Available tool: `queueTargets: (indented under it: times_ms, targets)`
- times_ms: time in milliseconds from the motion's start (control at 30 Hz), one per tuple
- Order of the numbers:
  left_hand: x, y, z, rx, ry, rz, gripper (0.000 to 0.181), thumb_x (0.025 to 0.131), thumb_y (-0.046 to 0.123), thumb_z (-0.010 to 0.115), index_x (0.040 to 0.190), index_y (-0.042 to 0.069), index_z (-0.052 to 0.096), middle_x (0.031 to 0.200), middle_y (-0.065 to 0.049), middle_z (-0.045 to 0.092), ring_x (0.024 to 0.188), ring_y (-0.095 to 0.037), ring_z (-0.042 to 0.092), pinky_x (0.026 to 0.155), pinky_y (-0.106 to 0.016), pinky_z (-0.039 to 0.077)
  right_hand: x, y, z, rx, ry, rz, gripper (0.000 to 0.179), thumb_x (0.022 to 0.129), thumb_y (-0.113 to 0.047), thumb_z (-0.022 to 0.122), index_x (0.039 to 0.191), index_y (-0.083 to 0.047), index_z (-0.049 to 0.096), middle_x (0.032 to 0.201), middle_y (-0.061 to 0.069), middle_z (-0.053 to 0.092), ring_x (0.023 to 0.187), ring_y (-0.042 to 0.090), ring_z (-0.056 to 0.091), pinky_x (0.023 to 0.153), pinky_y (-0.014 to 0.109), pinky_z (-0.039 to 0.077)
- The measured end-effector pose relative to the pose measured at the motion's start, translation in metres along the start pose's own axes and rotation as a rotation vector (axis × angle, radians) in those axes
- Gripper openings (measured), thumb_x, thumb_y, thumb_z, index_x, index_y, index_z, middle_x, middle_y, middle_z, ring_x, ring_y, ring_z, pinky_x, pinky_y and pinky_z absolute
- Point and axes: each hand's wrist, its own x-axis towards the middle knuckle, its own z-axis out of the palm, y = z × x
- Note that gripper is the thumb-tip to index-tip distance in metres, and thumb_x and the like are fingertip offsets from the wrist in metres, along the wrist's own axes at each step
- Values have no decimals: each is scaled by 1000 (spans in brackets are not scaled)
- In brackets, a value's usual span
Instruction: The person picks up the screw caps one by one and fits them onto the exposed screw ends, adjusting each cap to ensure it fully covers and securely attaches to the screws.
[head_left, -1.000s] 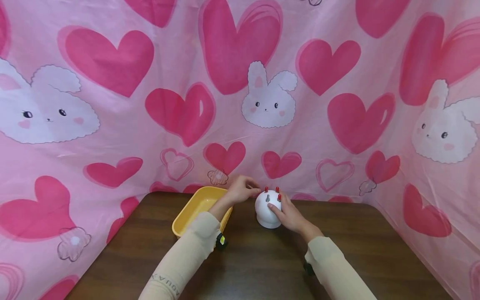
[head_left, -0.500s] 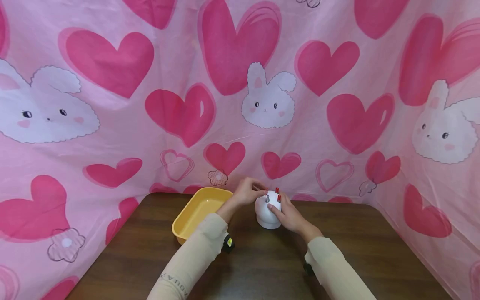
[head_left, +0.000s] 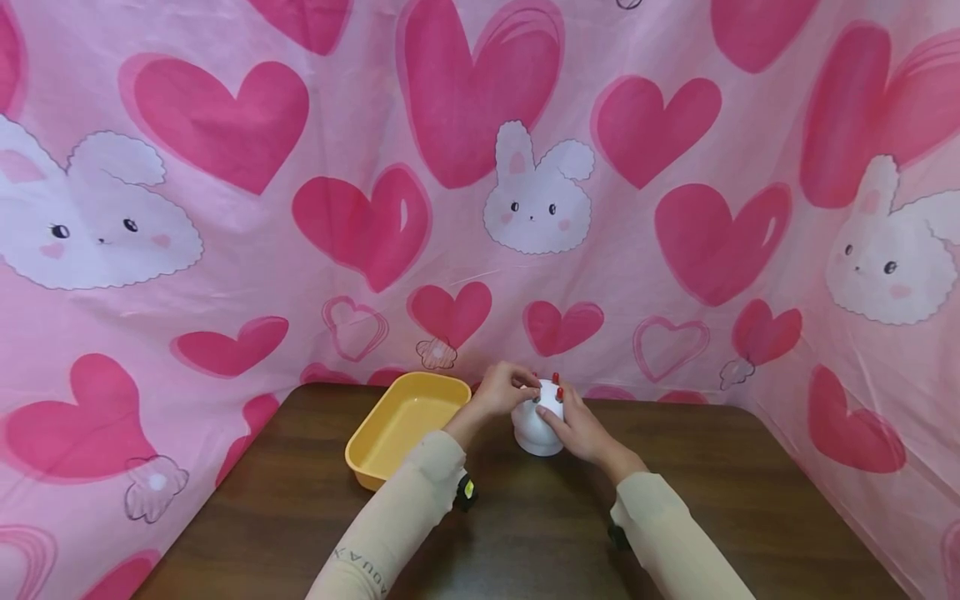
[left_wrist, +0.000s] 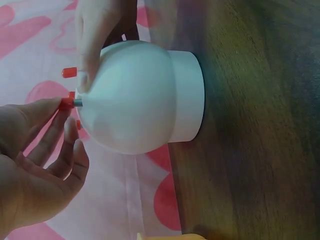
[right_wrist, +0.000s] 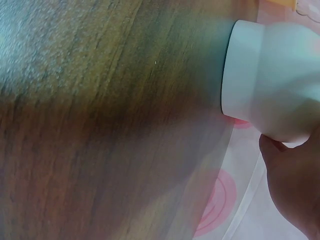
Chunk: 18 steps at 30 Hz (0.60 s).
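A white ball-shaped body with a round base (head_left: 538,433) stands on the brown table, short metal posts and red caps on its top. In the left wrist view, my left hand (left_wrist: 40,160) pinches a small red cap (left_wrist: 66,103) between thumb and forefinger, right at the end of a bare metal post (left_wrist: 78,103). Its other fingers are loosely bent. My right hand (head_left: 581,427) grips the white body from the right, thumb on the upper front. Other red caps (left_wrist: 69,72) sit on the top around the post. In the right wrist view, the base (right_wrist: 242,70) meets the tabletop.
A yellow rectangular tub (head_left: 363,467) stands on the table left of the white body, partly behind the left forearm. Pink cloth (head_left: 450,250) with hearts and rabbits hangs close behind the table (head_left: 540,533) and along its sides.
My left hand has moved right, from beside the white body to over its front post, which stood bare earlier. The right hand has kept its grip on the body.
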Motion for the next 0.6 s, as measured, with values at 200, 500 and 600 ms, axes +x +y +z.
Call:
queueTargets:
  times_ms: [200, 500, 600]
  targets:
    - [-4, 0, 1, -8, 9, -24, 14, 95, 12, 73, 107, 10, 80, 104, -4, 75, 96, -21, 64, 81, -31, 60, -1, -2, 1, -6, 2, 4, 78, 104, -40, 58, 156, 2, 20, 150, 25, 36, 132, 41, 48, 113, 58, 38]
    - [-13, 1, 4, 6, 18, -3, 20, 96, 14, 71, 114, 8, 77, 114, -8, 74, 105, -28, 64, 86, -36, 60, -1, -1, 2, -13, -3, -3, 76, 104, -38, 58, 156, 1, 19, 149, 25, 37, 132, 41, 47, 113, 58, 38]
    - [-18, 2, 5, -2, 7, 6, 27, 97, 16, 70, 122, 6, 73, 118, -9, 73, 112, -34, 64, 89, -38, 59, -3, -1, 1, -8, 9, -17, 77, 103, -37, 59, 156, 3, 20, 148, 26, 37, 132, 43, 47, 113, 59, 37]
